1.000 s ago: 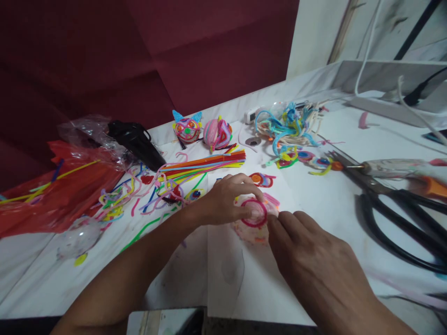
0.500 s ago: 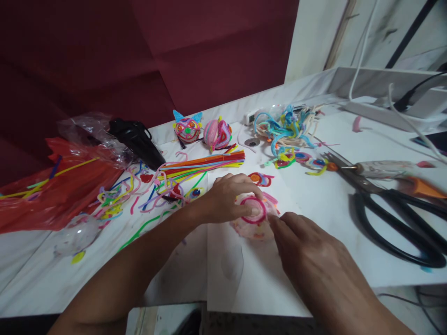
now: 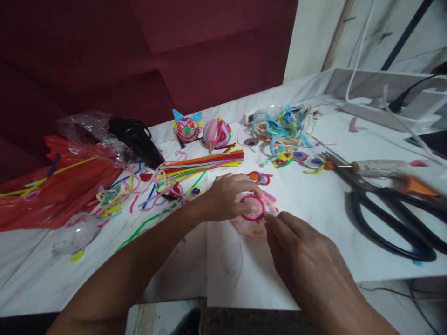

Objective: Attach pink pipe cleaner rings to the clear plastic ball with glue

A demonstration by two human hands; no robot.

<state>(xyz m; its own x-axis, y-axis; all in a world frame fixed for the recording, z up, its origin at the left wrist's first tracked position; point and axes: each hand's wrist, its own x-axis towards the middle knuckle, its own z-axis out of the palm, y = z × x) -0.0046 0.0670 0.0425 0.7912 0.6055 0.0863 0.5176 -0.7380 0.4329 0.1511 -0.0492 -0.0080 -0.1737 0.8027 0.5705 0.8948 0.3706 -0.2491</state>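
Note:
A round, clear-and-pink craft ball point(image 3: 256, 231) rests on the white paper. A dark pink pipe cleaner point(image 3: 253, 219) is coiled in a ring on its top. My left hand point(image 3: 232, 197) reaches over from the left, its fingers curved around the ball and its thumb pressed inside the ring. My right hand point(image 3: 307, 251) is closed at the ring's right edge, fingertips pinched against the pipe cleaner; its curled fingers hide the exact grip. Just behind the ball lies a small red and orange coiled piece point(image 3: 258, 177).
A bundle of pipe cleaners point(image 3: 209, 160) lies behind my left hand, with loose pieces to its left. Two decorated balls point(image 3: 187, 128) stand at the back. Large black-handled scissors point(image 3: 387, 218) and a glue gun point(image 3: 136, 139) lie on the table. A red bag point(image 3: 70, 186) is at left.
My right hand has shifted slightly left along the ring's edge, still pinched. My left hand keeps its place on the ball. The whole view has moved a little.

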